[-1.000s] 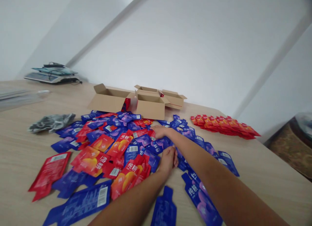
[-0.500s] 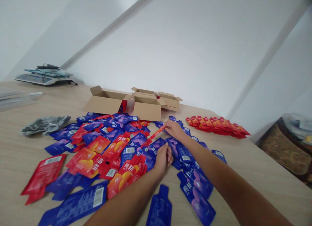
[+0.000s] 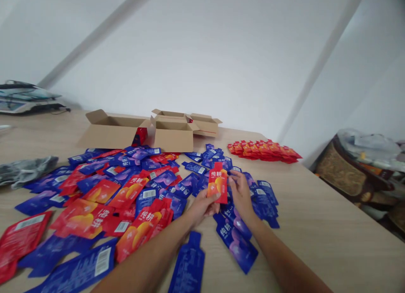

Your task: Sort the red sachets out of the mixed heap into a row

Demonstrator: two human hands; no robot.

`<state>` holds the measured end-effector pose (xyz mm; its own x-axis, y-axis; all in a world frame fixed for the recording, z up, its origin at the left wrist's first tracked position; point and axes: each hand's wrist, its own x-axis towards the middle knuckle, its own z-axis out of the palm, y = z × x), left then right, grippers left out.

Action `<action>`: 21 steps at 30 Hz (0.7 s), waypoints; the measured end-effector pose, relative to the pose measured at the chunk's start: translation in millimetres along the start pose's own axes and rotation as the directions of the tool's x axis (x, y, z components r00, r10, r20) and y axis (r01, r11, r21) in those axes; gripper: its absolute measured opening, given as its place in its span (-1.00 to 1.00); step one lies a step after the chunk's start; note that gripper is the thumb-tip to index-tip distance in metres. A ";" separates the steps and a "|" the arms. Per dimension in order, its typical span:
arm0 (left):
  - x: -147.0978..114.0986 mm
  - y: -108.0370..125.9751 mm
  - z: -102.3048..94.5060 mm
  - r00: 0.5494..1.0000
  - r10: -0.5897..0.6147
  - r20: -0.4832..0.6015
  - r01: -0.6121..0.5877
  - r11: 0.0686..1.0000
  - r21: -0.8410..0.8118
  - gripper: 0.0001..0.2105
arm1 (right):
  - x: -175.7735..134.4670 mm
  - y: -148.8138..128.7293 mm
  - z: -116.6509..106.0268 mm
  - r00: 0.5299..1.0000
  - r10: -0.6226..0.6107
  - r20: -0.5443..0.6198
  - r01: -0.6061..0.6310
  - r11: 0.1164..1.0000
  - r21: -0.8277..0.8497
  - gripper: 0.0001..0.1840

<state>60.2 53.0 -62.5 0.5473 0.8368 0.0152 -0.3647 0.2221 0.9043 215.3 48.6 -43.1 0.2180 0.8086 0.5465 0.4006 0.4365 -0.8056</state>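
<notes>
A red sachet (image 3: 217, 185) with a yellow fruit print and white characters stands upright above the pile, front towards me. My left hand (image 3: 204, 203) grips its lower left corner, thumb across the front. Close by the sachet's right edge is my right hand (image 3: 242, 194), its fingers loosely bent and apart; whether the fingertips touch the edge is hard to see. Beneath both hands lie blue sachets (image 3: 236, 242) with purple fruit prints. To the left spreads a mixed heap of red sachets (image 3: 129, 192) and blue sachets (image 3: 164, 179).
Open cardboard boxes (image 3: 174, 140) stand behind the heap. A neat overlapping row of red sachets (image 3: 265, 151) lies at the back right. Grey cloth (image 3: 28, 170) is at the left, and a scale-like device (image 3: 28, 100) at the far left. Bags (image 3: 351, 166) sit beyond the table's right edge.
The red sachet has been lifted off the heap and turned face-on; my left hand now grips it. My right hand has moved to its right side. The view has swung right.
</notes>
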 end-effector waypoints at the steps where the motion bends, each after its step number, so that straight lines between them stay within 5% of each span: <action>1: 0.8 -0.5 0.1 0.998 0.038 -0.046 -0.038 0.999 0.007 -0.68 | -7.2 0.4 4.2 0.998 0.055 0.043 -0.054 0.999 -0.005 -0.71; 5: 3.6 2.1 -0.9 0.985 0.110 -0.131 -0.109 0.994 0.016 -0.66 | -29.6 -0.4 14.9 0.945 0.094 0.313 -0.068 0.993 -0.091 -0.76; 11: 0.0 6.6 2.1 0.986 0.047 -0.157 -0.007 0.968 0.249 -0.64 | -33.2 -3.8 19.5 0.940 0.146 0.310 -0.165 0.986 0.034 -0.70; 17: -2.6 0.1 5.4 0.994 0.017 -0.105 0.022 0.932 0.362 -0.41 | -13.5 -13.8 6.5 0.963 0.159 0.220 -0.185 0.977 0.103 -0.65; 21: -2.4 2.5 6.2 0.988 -0.016 -0.150 0.080 0.899 0.431 -0.33 | 35.6 9.6 -50.1 0.984 0.176 -0.022 -0.169 0.967 0.191 -0.68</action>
<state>62.7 48.5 -57.5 0.4335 0.8989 -0.0636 0.0403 0.0512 0.9979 271.5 61.8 -19.9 0.3047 0.8639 0.4011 0.1806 0.3611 -0.9149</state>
